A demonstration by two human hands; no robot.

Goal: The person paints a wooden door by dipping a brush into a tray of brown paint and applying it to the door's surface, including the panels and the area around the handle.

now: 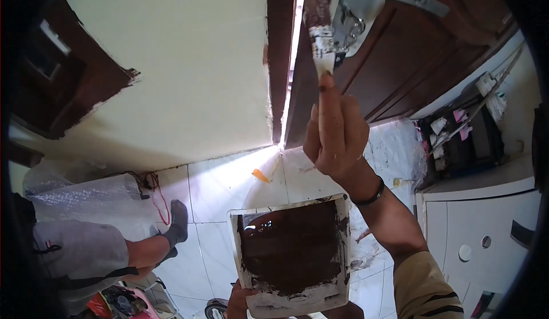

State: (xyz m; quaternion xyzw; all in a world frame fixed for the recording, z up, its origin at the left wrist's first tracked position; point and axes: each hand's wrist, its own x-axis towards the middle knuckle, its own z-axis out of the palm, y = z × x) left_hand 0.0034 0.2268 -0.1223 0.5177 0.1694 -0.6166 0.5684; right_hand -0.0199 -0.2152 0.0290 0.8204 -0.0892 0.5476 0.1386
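My right hand (342, 139) is raised in front of the door and closed around the handle of a paintbrush (322, 47). The brush points upward, with dark brown bristles and a white-smeared ferrule. Its tip lies by the edge of the dark brown door (374, 70), next to a bright vertical gap; whether it touches cannot be made out. Low in the view, my left hand (239, 300) grips the lower left edge of a white paint tray (234, 242). Dark brown wet paint covers most of the tray's inside, and smears mark its rim.
Another person's leg (150, 251) in a grey sock is at left, near bubble wrap (86, 196) and a red cable (163, 207). An orange scrap (261, 175) lies on the tiled floor. A white cabinet (474, 233) and a cluttered black rack (466, 139) stand at right.
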